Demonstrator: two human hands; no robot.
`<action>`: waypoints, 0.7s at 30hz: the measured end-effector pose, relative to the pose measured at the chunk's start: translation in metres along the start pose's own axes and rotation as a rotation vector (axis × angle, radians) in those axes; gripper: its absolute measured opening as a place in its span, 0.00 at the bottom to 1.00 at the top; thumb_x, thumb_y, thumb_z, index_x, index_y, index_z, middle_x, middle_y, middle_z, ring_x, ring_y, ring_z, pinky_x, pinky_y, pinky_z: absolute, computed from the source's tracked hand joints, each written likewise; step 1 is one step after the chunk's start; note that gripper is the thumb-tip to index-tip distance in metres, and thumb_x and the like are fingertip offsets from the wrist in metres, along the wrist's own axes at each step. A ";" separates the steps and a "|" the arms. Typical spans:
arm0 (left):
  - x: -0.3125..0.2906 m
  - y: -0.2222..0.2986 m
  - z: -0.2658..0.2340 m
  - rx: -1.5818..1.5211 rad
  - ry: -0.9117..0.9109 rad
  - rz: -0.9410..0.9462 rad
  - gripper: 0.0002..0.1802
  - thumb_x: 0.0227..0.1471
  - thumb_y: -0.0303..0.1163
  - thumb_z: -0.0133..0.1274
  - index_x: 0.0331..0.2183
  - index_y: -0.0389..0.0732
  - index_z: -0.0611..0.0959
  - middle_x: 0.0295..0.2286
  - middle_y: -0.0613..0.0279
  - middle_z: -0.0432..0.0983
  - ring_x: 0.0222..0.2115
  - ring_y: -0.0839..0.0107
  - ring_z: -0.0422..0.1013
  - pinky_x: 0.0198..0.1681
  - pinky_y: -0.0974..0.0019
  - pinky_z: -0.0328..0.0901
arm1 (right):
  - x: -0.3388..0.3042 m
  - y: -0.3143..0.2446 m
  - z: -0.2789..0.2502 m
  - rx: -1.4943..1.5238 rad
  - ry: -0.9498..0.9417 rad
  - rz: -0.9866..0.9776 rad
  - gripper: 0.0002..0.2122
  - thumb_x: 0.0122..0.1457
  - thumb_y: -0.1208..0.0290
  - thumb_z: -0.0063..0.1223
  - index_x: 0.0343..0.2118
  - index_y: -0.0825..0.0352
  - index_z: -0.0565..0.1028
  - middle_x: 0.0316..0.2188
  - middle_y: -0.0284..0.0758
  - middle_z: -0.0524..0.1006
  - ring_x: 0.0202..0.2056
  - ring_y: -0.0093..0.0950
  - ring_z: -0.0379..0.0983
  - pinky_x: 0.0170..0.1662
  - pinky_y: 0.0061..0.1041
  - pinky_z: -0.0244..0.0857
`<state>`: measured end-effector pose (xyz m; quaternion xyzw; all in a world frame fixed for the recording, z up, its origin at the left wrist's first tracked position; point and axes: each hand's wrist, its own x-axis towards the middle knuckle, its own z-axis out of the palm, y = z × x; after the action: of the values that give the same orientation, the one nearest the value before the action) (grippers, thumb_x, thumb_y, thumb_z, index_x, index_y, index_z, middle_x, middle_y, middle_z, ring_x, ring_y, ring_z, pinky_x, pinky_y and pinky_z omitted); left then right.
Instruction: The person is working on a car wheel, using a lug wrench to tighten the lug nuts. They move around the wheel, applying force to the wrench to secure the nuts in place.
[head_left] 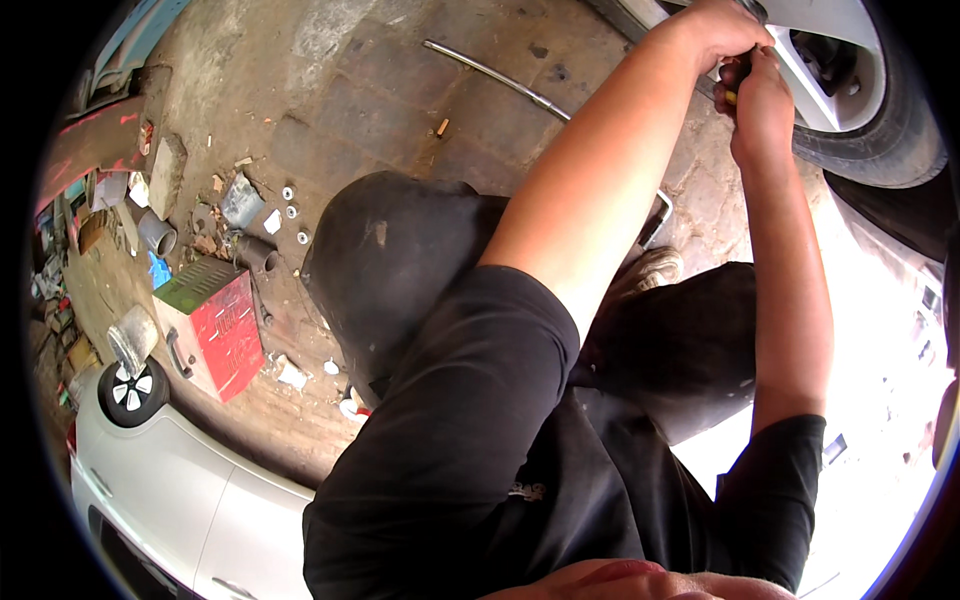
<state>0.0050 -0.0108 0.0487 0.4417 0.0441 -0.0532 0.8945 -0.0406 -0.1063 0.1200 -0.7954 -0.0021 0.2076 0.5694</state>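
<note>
At the upper right, both my hands are close together beside a car wheel with a silver rim and a black tyre. My left hand is closed near the rim's spokes, with a dark rounded piece showing just past it. Just below it, my right hand is also closed, its fingers bent round a dark thing with a small yellow part. My fingers hide most of what is held, so its kind cannot be made out.
A long metal bar lies on the stained floor left of my forearm. A red and grey metal box stands at the left among scattered debris and metal cylinders. Behind it is a white car. My knees are bent beneath my arms.
</note>
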 end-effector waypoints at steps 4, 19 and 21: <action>-0.013 0.006 0.012 -0.006 0.091 0.125 0.11 0.49 0.29 0.46 0.20 0.36 0.78 0.15 0.57 0.72 0.13 0.66 0.68 0.14 0.61 0.60 | 0.010 0.017 0.002 -0.076 0.001 -0.093 0.07 0.61 0.68 0.41 0.35 0.66 0.68 0.21 0.30 0.70 0.20 0.18 0.65 0.21 0.18 0.57; -0.008 -0.004 0.007 0.036 0.186 0.175 0.10 0.48 0.28 0.44 0.20 0.39 0.76 0.16 0.64 0.69 0.17 0.71 0.67 0.19 0.65 0.61 | 0.027 0.042 0.000 -0.696 0.157 -0.400 0.16 0.57 0.63 0.51 0.44 0.67 0.69 0.30 0.35 0.78 0.27 0.25 0.76 0.31 0.25 0.68; -0.009 -0.009 0.004 -0.093 0.120 0.183 0.10 0.50 0.28 0.44 0.21 0.39 0.77 0.18 0.65 0.71 0.19 0.73 0.67 0.22 0.67 0.62 | 0.028 0.044 -0.002 -0.733 0.169 -0.417 0.18 0.56 0.62 0.53 0.45 0.67 0.69 0.32 0.36 0.79 0.28 0.26 0.77 0.32 0.26 0.69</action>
<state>-0.0050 -0.0193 0.0452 0.4045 0.0597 0.0573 0.9108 -0.0242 -0.1168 0.0716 -0.9419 -0.1897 0.0076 0.2770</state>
